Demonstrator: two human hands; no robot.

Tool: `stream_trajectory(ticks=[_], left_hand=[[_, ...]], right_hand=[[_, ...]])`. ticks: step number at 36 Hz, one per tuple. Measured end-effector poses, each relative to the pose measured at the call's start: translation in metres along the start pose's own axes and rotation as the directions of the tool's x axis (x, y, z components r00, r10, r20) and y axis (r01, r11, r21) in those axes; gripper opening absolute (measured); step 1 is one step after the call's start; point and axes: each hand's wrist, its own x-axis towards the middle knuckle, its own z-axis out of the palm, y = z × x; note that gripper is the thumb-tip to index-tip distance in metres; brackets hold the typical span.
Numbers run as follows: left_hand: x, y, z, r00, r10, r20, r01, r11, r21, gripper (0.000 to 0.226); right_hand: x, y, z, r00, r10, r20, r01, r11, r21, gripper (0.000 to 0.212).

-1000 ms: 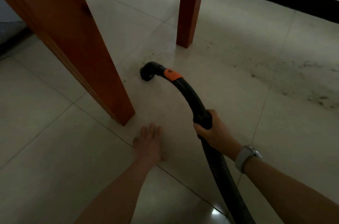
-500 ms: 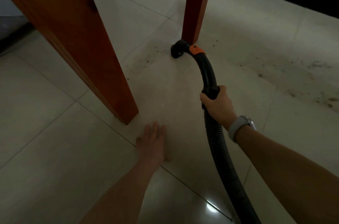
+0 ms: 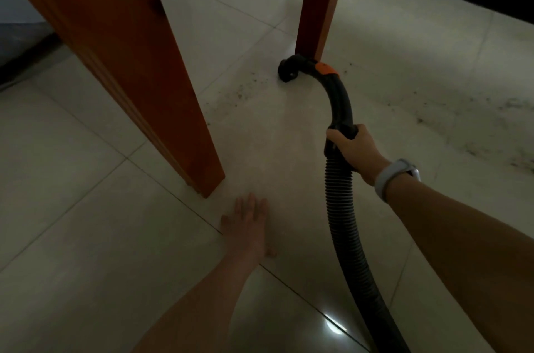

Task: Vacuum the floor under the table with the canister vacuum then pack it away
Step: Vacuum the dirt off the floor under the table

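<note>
At centre right of the frame, right hand (image 3: 354,150) clamped around vacuum hose handle (image 3: 341,110), nozzle (image 3: 287,70) at far table leg (image 3: 320,3), left hand (image 3: 248,225) flat on tile floor (image 3: 86,237), fingers together.

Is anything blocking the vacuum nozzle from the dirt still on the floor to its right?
Yes: the far table leg stands right at the nozzle, touching or nearly so. The debris lies on open tile beyond it, so the right hand must steer around the leg.

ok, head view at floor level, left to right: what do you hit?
Thick orange-brown wooden table leg → bare left hand flat on the tile → black vacuum nozzle mouth → ribbed black vacuum hose → white wristwatch.
</note>
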Motion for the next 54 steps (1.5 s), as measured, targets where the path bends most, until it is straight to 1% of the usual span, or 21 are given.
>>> stream_trajectory(ticks=[4, 13, 20, 28, 33, 37, 39, 43, 48, 52, 54], left_hand=[[-0.001, 0.000, -0.002, 1.000, 0.001, 0.019, -0.001, 1.000, 0.007, 0.111], [-0.001, -0.001, -0.002, 1.000, 0.001, 0.015, -0.001, 1.000, 0.015, 0.110], [-0.003, 0.000, -0.005, 1.000, 0.003, 0.022, -0.003, 1.000, 0.019, 0.109], [-0.005, 0.000, -0.006, 1.000, 0.002, 0.021, -0.003, 0.999, 0.034, 0.110], [-0.002, 0.000, -0.005, 0.999, -0.012, 0.032, 0.012, 1.000, 0.023, 0.112], [-0.002, 0.000, -0.003, 1.000, -0.019, 0.021, 0.018, 0.999, 0.028, 0.111], [-0.002, 0.001, -0.003, 1.000, -0.021, 0.007, 0.021, 1.000, 0.018, 0.110], [-0.003, 0.000, -0.002, 1.000, -0.013, -0.001, 0.013, 1.000, 0.003, 0.109], [-0.001, -0.002, 0.001, 1.000, -0.011, -0.014, 0.011, 1.000, -0.009, 0.110], [-0.002, -0.003, 0.000, 1.000, 0.007, -0.009, -0.007, 1.000, -0.017, 0.109], [-0.003, -0.002, -0.001, 1.000, 0.007, -0.003, -0.007, 1.000, -0.023, 0.110]], right_hand=[[-0.004, 0.003, 0.003, 0.999, -0.012, 0.040, 0.012, 1.000, -0.011, 0.036], [-0.028, 0.016, 0.016, 0.991, -0.061, 0.122, 0.068, 0.996, -0.050, 0.042], [-0.046, 0.032, 0.017, 0.974, -0.076, 0.212, 0.100, 0.990, -0.101, 0.043], [-0.063, 0.044, 0.013, 0.935, -0.084, 0.343, 0.162, 0.965, -0.206, 0.037], [-0.070, 0.052, 0.012, 0.909, -0.107, 0.403, 0.204, 0.957, -0.205, 0.034], [-0.074, 0.056, 0.006, 0.874, -0.119, 0.472, 0.240, 0.949, -0.204, 0.038], [-0.076, 0.057, 0.004, 0.856, -0.139, 0.498, 0.286, 0.929, -0.232, 0.040], [-0.077, 0.057, 0.010, 0.848, -0.217, 0.483, 0.391, 0.871, -0.296, 0.047], [-0.070, 0.045, 0.033, 0.858, -0.330, 0.394, 0.479, 0.790, -0.381, 0.049], [-0.056, 0.030, 0.048, 0.867, -0.357, 0.347, 0.483, 0.774, -0.409, 0.045], [-0.048, 0.023, 0.051, 0.878, -0.353, 0.324, 0.471, 0.758, -0.452, 0.045]])
